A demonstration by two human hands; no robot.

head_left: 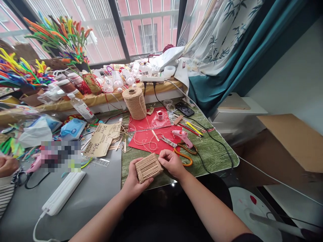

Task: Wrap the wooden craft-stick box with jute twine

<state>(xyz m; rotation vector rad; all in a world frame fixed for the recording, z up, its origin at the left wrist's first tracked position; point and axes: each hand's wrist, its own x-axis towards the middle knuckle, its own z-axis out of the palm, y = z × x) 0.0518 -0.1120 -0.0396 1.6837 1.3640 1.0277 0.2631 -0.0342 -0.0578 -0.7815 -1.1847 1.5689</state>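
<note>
A small rectangular panel wrapped in tan twine rests in my left hand, fingers behind it and thumb along its lower edge. My right hand is closed in a pinch at the panel's right edge; what is between the fingertips is hidden. Beyond the panel stands a large spool of twine, its loose strand looping over the red sheets. Orange-handled scissors and a pink glue gun lie just past my right hand. A small wooden stick is on the red sheet.
Sandpaper sheets and a white power strip lie to the left, near another person's hand. A phone, pencils and black cords are at the right. Bottles and pipe cleaners crowd the windowsill.
</note>
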